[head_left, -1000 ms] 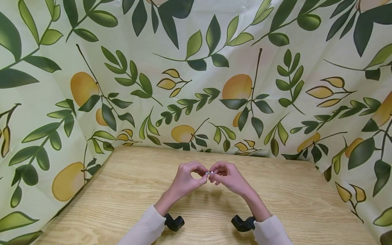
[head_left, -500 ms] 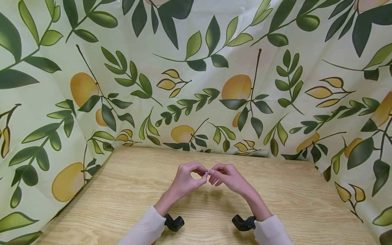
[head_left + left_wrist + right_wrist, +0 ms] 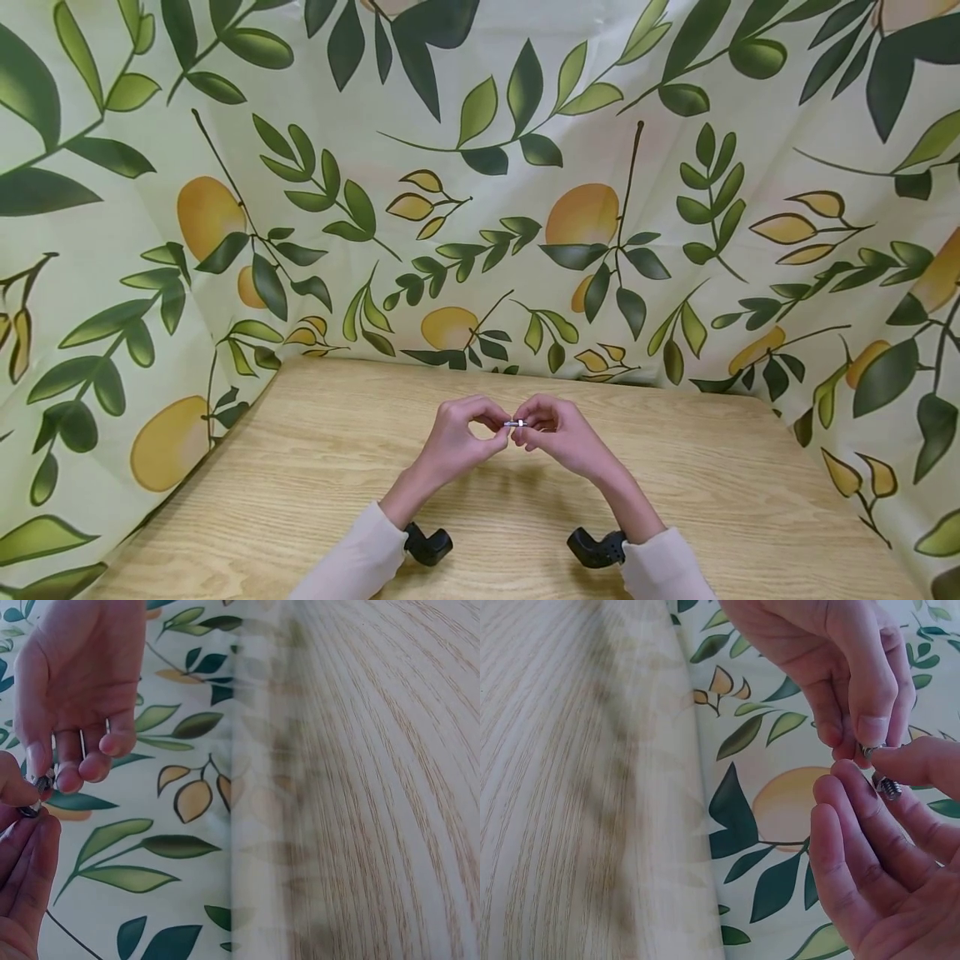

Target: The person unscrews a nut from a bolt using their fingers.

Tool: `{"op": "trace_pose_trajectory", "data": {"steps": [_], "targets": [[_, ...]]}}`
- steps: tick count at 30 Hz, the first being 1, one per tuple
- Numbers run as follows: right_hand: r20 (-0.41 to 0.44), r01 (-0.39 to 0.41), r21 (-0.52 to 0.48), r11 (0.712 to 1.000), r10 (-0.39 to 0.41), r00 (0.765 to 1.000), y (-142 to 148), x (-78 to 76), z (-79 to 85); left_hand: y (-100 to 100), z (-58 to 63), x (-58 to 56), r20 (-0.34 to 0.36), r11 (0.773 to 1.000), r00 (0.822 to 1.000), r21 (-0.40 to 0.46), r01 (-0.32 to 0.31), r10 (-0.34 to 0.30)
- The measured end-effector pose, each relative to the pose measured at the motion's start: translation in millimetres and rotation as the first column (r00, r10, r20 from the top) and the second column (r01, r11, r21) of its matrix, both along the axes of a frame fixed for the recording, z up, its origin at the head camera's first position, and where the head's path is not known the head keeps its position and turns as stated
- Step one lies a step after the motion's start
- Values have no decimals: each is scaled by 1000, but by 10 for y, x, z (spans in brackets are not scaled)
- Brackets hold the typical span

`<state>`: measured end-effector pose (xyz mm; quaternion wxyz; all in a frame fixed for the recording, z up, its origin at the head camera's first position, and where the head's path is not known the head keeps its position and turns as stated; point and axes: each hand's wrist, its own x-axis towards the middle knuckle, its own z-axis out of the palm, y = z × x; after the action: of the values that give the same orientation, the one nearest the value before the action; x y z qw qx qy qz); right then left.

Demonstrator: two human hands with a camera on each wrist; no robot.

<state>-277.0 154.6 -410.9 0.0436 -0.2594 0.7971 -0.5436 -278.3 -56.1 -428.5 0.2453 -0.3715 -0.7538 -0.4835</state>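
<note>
Over the table's middle, a small metal bolt [image 3: 511,423] lies sideways between my two hands, with a bright nut [image 3: 521,423] on it at the right. My left hand [image 3: 459,435] pinches the bolt's left end between thumb and forefinger, hiding that end. From the other side, my right hand [image 3: 561,432] holds the nut between thumb and forefinger, its other fingers loosely bent. In the right wrist view the threaded end of the bolt [image 3: 890,788] sticks out below the right thumb. In the left wrist view, fingers cover most of the metal.
The wood-grain table [image 3: 337,467] stretches beneath both hands. Behind it and at its sides hangs a cloth [image 3: 480,192] printed with leaves and fruit. Black wrist devices sit on the left wrist [image 3: 429,546] and right wrist [image 3: 594,547], close above the tabletop.
Half a second ago the right fingers closed over the nut and hid it; now they have shifted back and spread, so nut and bolt show again. The left hand keeps its place.
</note>
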Motion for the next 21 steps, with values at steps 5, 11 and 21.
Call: {"op": "trace_pose_trajectory", "data": {"steps": [5, 11, 21], "targets": [[2, 22, 7, 1000, -22, 1000, -12, -3, 1, -3, -3, 1, 3, 1000, 1000, -1, -5, 5], [27, -37, 32, 999, 36, 999, 10, -17, 22, -6, -22, -10, -16, 1000, 1000, 17, -3, 3], [27, -57, 11, 998, 56, 998, 24, -5, 7, 8, -26, -9, -12, 1000, 1000, 11, 9, -8]]}}
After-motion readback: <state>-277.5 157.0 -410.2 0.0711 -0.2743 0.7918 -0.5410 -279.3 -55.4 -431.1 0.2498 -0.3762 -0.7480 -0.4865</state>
